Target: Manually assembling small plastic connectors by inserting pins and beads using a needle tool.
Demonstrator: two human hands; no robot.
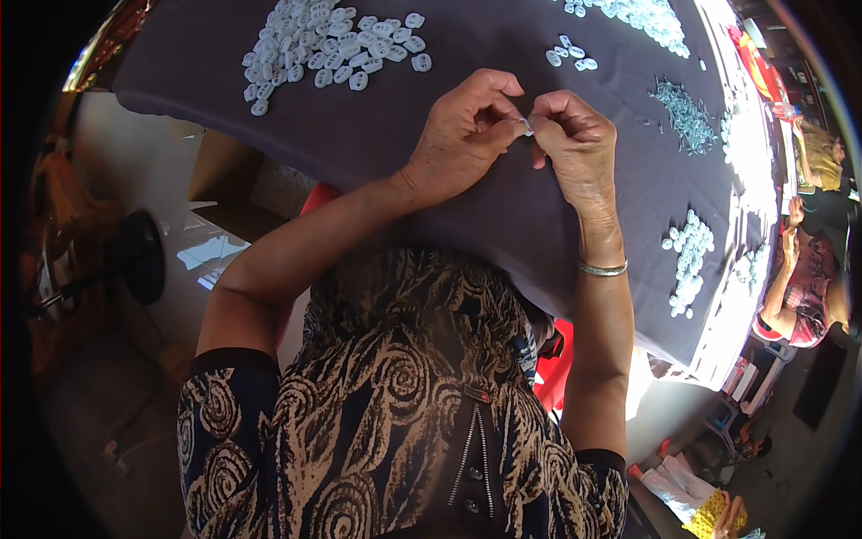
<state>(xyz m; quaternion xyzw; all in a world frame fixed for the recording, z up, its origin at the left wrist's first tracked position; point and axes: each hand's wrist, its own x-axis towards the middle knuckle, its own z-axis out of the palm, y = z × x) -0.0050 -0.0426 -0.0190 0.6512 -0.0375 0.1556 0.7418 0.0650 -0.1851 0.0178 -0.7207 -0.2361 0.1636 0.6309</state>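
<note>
Above the dark cloth, my left hand and my right hand meet fingertip to fingertip. Pinched between them is a small white plastic piece, mostly hidden by the thumbs and fingers. Both hands are closed on it; its exact kind is too small to make out. Beyond my left hand lies a big heap of white oval plastic pieces with small dark openings. A few similar white pieces lie beyond my right hand. To the right is a pile of small thin blue-green pieces.
The table's dark cloth carries another large white heap at the far right and smaller white parts nearer me. Bright sunlight washes out the right edge. An open cardboard box stands below left. Other people sit off to the right.
</note>
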